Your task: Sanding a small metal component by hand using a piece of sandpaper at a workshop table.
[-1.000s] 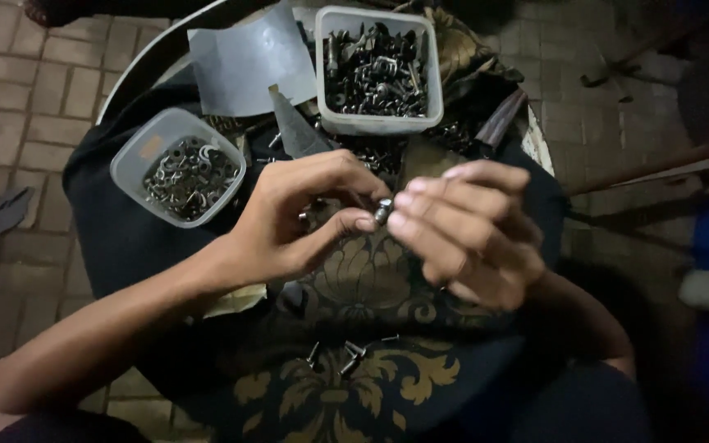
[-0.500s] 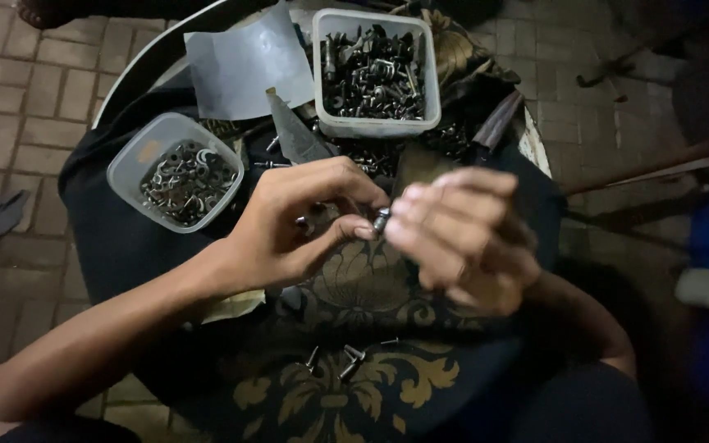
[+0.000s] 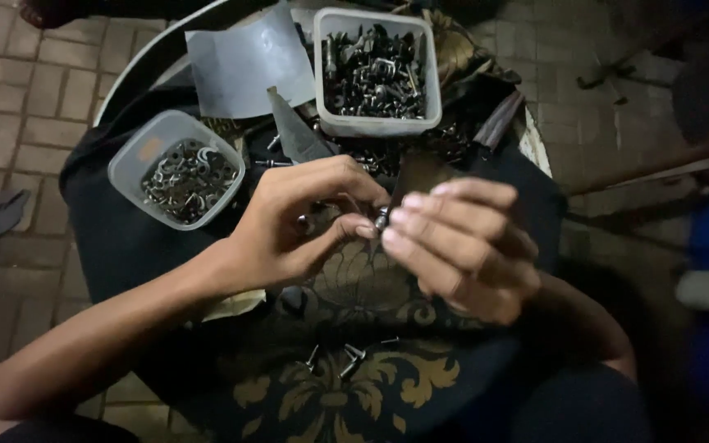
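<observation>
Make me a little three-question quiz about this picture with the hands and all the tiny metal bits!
1. True or false: both hands meet on one small metal part.
2. Which holds the flat ring-shaped washers? A) the round clear plastic tub B) the square clear plastic tub
3. What lies loose on the dark cloth with gold leaf pattern, nearest the person?

Key
1. True: the left hand and right hand pinch it together.
2. A
3. A few small metal screws.
</observation>
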